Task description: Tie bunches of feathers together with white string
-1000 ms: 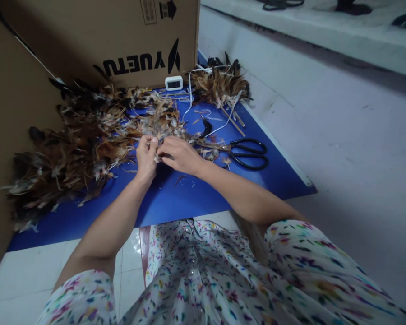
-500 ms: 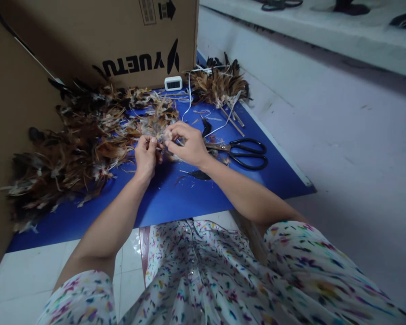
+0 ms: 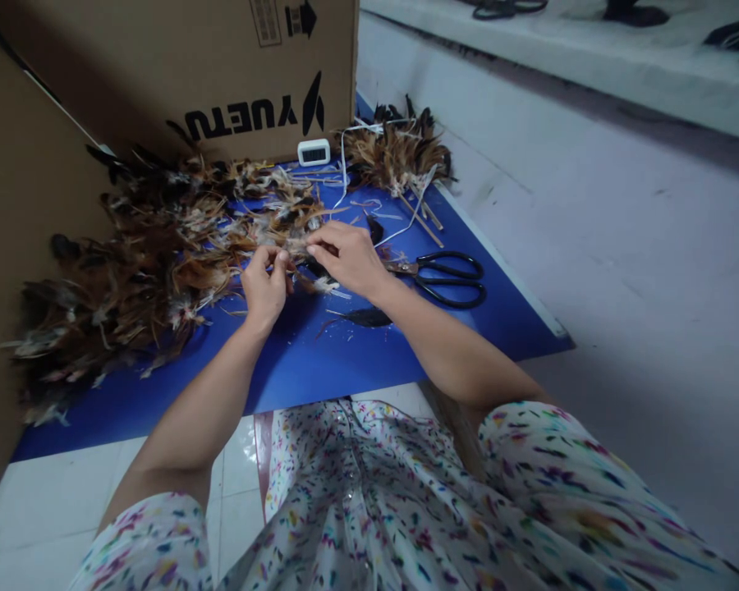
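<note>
My left hand (image 3: 267,283) is pinched closed on a small tuft of brown and whitish feathers (image 3: 294,245). Close by on its right, my right hand (image 3: 346,256) is also closed, thumb against forefinger, at the other side of that tuft. The exact spot each set of fingertips grips is partly hidden. Under and beside my right hand lie black-handled scissors (image 3: 452,279), their blades partly covered by it. A loose dark feather (image 3: 364,318) rests on the blue tabletop (image 3: 320,369) below my hands.
A long heap of brown and black feathers (image 3: 135,271) covers the table's left side. Cardboard boxes (image 3: 129,74) stand behind and left. A small white digital clock (image 3: 314,152) sits at the back, near a feather bundle with sticks (image 3: 400,156) and white strapping (image 3: 345,168).
My right hand has shifted slightly right and down, away from the left. White-based feathers beneath my hands now show more. My left hand stays nearly in place.
</note>
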`<state>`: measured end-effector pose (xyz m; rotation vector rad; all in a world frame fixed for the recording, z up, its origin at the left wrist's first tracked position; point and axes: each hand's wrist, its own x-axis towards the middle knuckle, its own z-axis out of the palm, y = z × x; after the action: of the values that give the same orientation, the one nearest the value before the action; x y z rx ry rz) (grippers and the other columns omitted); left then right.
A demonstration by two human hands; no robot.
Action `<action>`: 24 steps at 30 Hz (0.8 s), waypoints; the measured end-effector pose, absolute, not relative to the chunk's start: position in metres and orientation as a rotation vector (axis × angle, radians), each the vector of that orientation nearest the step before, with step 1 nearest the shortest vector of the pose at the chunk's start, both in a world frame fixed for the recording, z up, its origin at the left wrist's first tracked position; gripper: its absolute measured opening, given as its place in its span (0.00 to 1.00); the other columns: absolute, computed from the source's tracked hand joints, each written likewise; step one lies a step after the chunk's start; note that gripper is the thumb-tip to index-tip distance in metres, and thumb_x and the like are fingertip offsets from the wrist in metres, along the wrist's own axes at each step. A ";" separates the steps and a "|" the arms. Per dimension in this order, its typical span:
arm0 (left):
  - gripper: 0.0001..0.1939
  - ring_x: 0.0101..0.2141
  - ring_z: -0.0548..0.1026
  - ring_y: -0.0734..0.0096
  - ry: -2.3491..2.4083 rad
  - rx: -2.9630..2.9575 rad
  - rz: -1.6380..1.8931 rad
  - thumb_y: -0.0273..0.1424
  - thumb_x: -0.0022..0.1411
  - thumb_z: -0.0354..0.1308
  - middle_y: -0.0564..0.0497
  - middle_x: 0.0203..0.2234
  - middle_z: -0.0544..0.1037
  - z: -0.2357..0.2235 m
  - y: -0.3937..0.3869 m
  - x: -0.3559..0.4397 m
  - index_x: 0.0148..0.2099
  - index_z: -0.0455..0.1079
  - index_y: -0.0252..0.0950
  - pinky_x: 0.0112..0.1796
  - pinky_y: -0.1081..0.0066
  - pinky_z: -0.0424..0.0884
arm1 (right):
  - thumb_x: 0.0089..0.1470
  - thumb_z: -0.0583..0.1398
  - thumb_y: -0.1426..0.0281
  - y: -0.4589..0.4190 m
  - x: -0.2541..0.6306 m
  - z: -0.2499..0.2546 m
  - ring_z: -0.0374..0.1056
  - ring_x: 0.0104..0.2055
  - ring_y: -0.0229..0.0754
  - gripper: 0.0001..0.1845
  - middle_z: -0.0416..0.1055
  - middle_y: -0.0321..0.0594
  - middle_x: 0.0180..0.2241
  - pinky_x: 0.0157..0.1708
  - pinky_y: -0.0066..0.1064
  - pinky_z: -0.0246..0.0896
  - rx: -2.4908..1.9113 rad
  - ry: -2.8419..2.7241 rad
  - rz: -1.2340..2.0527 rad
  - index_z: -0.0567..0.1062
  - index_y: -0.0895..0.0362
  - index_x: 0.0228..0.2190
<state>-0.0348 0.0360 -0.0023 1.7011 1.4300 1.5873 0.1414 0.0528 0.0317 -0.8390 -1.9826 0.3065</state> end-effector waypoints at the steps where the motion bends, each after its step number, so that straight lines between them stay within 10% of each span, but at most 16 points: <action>1: 0.13 0.12 0.66 0.82 1.439 1.729 1.589 0.40 0.65 0.57 0.56 0.22 0.76 -0.002 0.035 -0.035 0.34 0.66 0.36 0.15 0.79 0.60 | 0.60 0.57 0.72 0.052 0.142 0.032 0.68 0.37 0.39 0.08 0.73 0.40 0.33 0.42 0.33 0.62 -0.858 -2.017 0.287 0.77 0.58 0.33; 24: 0.15 0.12 0.66 0.79 1.421 1.778 1.480 0.44 0.64 0.57 0.57 0.20 0.75 -0.003 0.034 -0.035 0.33 0.68 0.37 0.17 0.77 0.60 | 0.68 0.48 0.73 0.050 0.147 0.032 0.59 0.36 0.42 0.17 0.68 0.43 0.32 0.33 0.34 0.53 -0.780 -2.294 -0.452 0.74 0.58 0.32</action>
<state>-0.0348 0.0340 -0.0029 1.7781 1.4213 1.4802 0.1466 0.0500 0.0325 -0.7796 -2.2938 -0.4524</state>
